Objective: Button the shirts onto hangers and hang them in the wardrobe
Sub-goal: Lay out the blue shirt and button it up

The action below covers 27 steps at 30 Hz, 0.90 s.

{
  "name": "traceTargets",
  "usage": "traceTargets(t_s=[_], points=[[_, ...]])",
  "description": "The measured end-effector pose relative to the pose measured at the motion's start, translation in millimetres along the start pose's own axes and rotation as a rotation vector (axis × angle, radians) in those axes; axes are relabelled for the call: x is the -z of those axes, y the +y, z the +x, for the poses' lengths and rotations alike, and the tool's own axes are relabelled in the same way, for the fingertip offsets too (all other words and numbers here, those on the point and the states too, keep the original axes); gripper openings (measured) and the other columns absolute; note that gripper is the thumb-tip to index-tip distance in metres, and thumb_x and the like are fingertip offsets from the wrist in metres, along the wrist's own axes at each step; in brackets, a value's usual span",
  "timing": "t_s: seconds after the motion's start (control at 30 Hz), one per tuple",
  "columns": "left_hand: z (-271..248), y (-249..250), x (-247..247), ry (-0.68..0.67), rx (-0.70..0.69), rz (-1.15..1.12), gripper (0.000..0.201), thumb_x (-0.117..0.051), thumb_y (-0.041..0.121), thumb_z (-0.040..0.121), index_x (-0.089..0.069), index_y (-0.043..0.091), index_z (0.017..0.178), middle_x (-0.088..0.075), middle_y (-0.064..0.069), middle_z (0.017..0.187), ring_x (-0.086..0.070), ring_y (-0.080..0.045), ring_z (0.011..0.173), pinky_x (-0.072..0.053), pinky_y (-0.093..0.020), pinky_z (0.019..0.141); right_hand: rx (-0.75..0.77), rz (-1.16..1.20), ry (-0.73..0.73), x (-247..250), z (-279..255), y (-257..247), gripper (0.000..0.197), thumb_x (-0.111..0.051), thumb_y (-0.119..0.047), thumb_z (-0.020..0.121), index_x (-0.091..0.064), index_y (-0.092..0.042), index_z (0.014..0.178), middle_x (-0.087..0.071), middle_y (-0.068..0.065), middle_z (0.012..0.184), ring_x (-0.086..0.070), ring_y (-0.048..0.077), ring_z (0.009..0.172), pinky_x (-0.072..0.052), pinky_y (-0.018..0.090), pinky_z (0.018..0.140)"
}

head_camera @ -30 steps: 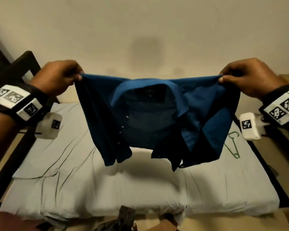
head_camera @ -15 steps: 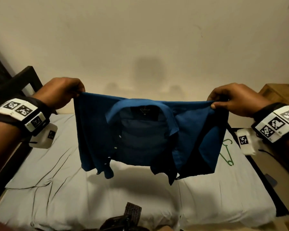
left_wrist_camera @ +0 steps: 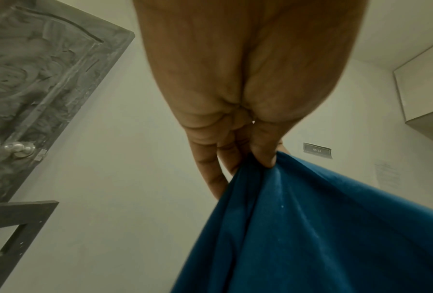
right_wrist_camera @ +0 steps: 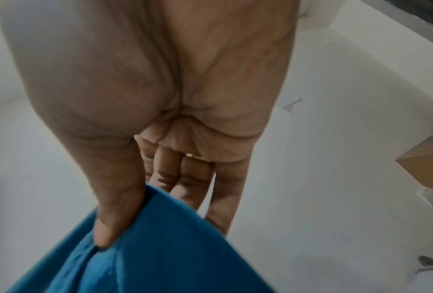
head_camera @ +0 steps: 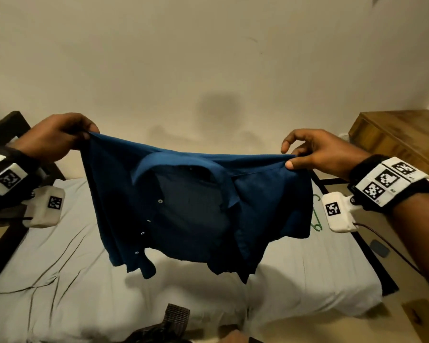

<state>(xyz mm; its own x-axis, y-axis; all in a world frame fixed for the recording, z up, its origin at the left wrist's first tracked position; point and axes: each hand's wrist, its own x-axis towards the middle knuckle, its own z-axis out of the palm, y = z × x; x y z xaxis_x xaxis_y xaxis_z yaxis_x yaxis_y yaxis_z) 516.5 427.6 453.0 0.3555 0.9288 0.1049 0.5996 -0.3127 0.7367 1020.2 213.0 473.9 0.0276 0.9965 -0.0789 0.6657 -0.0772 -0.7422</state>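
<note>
Blue shirt (head_camera: pixel 198 209): matt woven cloth, small glossy buttons. Bed sheet (head_camera: pixel 67 276) below shirt: pale creased cloth. Hanger (head_camera: pixel 316 219) right of shirt: thin green wire. Cabinet (head_camera: pixel 401 134) further right: brown wood.

Bed (head_camera: pixel 60 280): dark frame, mattress under a creased pale grey sheet, filling the lower half of the frame. On it, at right-centre: one green wire hanger (head_camera: pixel 316 220), lying flat, partly hidden by cloth.

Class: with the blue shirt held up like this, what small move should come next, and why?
Probably lower the shirt flat onto the bed: both hands, left and right, pinch its shoulders, it hangs unbuttoned, and the hanger lies on the bed.
</note>
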Motion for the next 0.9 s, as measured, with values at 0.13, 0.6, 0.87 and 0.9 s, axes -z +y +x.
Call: traceTargets(t_s=[0.13,0.6,0.87,0.9], points=[[-20.4,24.2,-11.8,0.038,0.013,-0.032,0.03,-0.05,-0.006,0.1,-0.067,0.017,0.09,-0.065,-0.008,0.09,-0.062,-0.021,0.088,-0.055,-0.032,0.082,0.075,0.059,-0.028,8.1,-9.9,20.3,0.02,-0.068,-0.006,0.089,-0.067,-0.007,0.109,-0.074,0.018,0.093,-0.071,0.025,0.087,-0.057,0.031,0.078],[-65.9,75.3,-24.8,-0.116,0.048,-0.06,0.013,-0.057,0.012,0.101,-0.068,0.014,0.095,-0.07,0.007,0.086,-0.064,-0.004,0.081,-0.053,-0.019,0.077,0.236,0.073,0.025,46.0,-19.7,65.2,0.018,-0.079,-0.008,0.07,-0.075,-0.024,0.075,-0.075,0.013,0.074,-0.069,0.009,0.061,-0.054,0.013,0.059],[-67.4,48.4,-19.9,-0.063,0.002,-0.058,0.035,-0.077,0.057,0.08,-0.073,0.026,0.093,-0.071,0.003,0.087,-0.061,-0.021,0.089,-0.049,-0.045,0.083,0.202,-0.091,-0.046,51.3,-36.0,53.4,0.065,-0.066,-0.085,0.063,-0.076,-0.024,0.083,-0.07,0.003,0.074,-0.063,0.012,0.071,-0.05,0.035,0.07],[-70.1,49.5,-20.8,-0.055,-0.014,-0.071,0.034,-0.075,0.056,0.082,-0.073,0.024,0.095,-0.071,0.002,0.087,-0.063,-0.02,0.087,-0.051,-0.04,0.08,0.209,-0.085,-0.018,51.3,-37.8,52.0,0.06,-0.067,-0.081,0.067,-0.076,-0.025,0.085,-0.073,0.001,0.079,-0.066,0.013,0.074,-0.053,0.037,0.075]])
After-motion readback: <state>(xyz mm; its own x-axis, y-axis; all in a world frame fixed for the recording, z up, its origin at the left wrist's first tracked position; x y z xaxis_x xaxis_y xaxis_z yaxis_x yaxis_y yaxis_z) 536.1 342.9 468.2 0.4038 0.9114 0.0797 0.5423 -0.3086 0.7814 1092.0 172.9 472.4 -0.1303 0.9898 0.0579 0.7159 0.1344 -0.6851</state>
